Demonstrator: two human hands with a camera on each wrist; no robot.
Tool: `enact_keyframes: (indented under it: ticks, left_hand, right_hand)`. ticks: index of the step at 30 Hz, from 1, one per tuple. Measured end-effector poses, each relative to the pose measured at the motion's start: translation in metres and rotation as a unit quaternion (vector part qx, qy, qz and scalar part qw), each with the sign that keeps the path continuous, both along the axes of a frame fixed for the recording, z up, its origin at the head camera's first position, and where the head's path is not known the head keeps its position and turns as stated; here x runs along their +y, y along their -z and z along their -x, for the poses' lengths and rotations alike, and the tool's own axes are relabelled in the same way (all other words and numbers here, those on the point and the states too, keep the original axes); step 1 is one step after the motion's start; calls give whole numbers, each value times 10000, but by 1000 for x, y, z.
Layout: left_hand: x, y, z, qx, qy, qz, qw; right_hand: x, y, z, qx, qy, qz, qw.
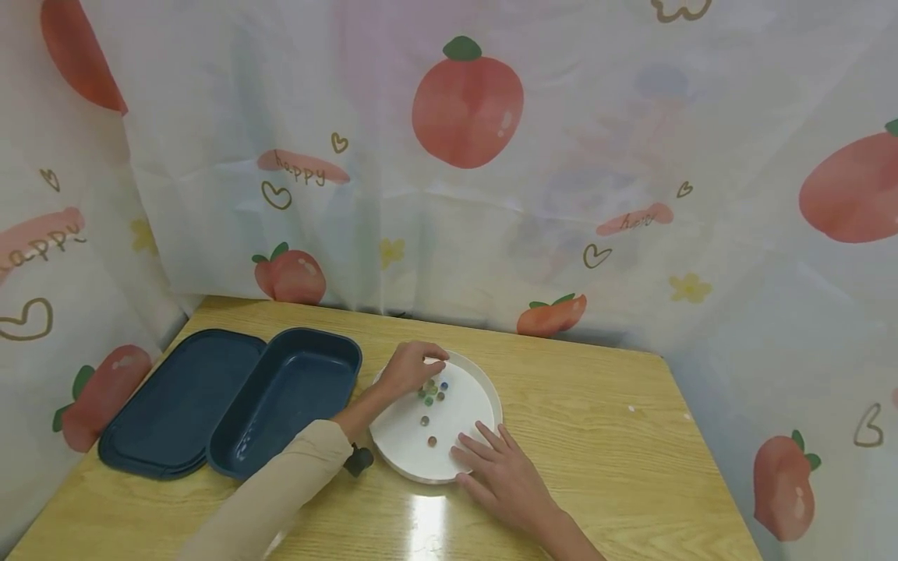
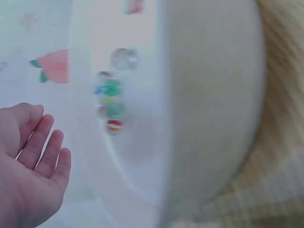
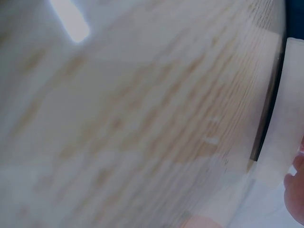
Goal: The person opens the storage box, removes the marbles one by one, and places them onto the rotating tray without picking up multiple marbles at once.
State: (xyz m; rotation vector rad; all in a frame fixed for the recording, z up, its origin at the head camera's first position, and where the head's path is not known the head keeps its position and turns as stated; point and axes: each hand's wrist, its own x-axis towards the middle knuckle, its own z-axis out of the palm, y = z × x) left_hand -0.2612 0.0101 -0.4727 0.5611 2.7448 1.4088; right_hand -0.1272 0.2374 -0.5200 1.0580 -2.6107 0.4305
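A round white tray (image 1: 393, 448) with a raised rim holds several glass marbles (image 1: 429, 392). Most of them cluster near the middle, green, blue and multicoloured; a greyish marble (image 1: 424, 421) and a brownish marble (image 1: 431, 441) lie apart, nearer the front. Over the tray's far side hovers my left hand (image 1: 410, 368), fingers loosely bent. In the left wrist view, nothing sits between the fingers of that hand (image 2: 35, 166). My right hand (image 1: 501, 475) lies with spread fingers across the tray's front right rim, its fingertips inside. Only a bit of its fingers (image 3: 297, 194) enters the right wrist view.
Left of the tray stands a deep dark blue rectangular container (image 1: 295, 389). A flat lid-like dark blue piece (image 1: 182, 397) lies beside it. A small black object (image 1: 358, 461) is by my left sleeve. Behind the wooden table (image 1: 596, 421) hangs a peach-print curtain (image 1: 463, 218).
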Motion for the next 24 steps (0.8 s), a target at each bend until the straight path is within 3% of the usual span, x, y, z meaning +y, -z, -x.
enact_keyframes:
  ticks: [7, 18, 24]
  left_hand:
    - [-5, -30, -7, 276, -141, -102, 9995]
    - [-25, -73, -30, 557, 92, 624, 9965]
    - [-38, -90, -44, 953, 345, 1199, 9876]
  right_hand:
    - [1, 0, 0, -73, 47, -4, 10000]
    - [6, -3, 2, 44, 74, -117, 9999]
    - [13, -16, 6, 70, 254, -19, 9997]
